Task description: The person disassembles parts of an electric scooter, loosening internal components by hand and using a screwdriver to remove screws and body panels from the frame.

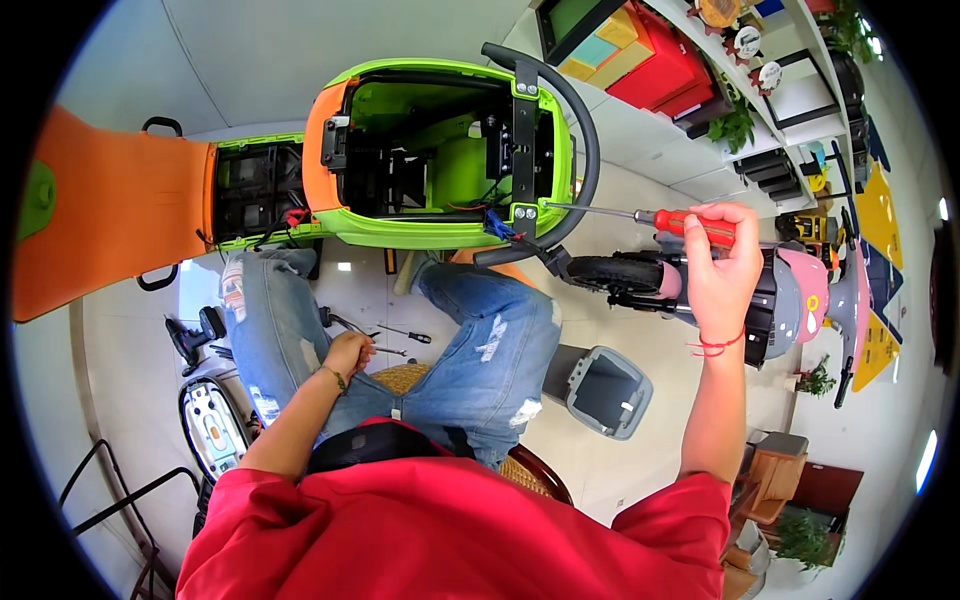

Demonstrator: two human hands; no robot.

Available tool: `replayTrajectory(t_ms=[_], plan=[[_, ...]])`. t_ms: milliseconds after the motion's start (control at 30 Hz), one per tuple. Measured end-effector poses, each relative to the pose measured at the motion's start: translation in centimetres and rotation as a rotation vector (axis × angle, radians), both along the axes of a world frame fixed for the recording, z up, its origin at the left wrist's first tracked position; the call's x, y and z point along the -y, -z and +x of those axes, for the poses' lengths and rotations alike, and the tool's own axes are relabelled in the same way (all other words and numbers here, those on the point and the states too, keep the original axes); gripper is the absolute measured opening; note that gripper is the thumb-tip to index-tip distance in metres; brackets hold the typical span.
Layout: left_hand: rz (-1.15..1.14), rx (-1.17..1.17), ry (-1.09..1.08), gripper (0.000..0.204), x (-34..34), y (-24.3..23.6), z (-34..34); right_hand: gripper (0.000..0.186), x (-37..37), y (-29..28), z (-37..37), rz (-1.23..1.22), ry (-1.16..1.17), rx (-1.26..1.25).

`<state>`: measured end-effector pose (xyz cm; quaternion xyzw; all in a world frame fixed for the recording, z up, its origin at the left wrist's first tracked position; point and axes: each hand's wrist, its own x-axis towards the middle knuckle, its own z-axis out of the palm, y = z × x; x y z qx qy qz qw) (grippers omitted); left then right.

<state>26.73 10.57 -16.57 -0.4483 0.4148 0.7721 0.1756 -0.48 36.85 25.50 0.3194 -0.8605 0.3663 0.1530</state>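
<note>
My right hand grips the red handle of a screwdriver. Its long shaft points left, and the tip comes close to the rear edge of a green and orange scooter body, beside the screws of a black bracket. Whether the tip touches anything I cannot tell. A curved black grab rail is fixed to that bracket. Over my lap, my left hand is closed around a thin metal tool; most of it is hidden in the fingers. Inside the uncovered scooter body are loose wires.
On the floor lie another screwdriver, a cordless drill and an upturned seat. A grey bin stands by my right leg. A pink and grey scooter is at right, below shelves.
</note>
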Motion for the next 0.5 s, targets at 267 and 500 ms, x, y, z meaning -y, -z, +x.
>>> replayTrajectory(t_ms=[267, 500], plan=[[-0.081, -0.134, 0.023, 0.017, -1.1, 1.5, -0.5, 0.015, -0.1, 0.1, -0.2, 0.003, 0.032, -0.011], [-0.054, -0.164, -0.042, 0.016, -1.4, 2.1, -0.6, 0.015, 0.0, -0.1, -0.2, 0.023, 0.071, -0.017]])
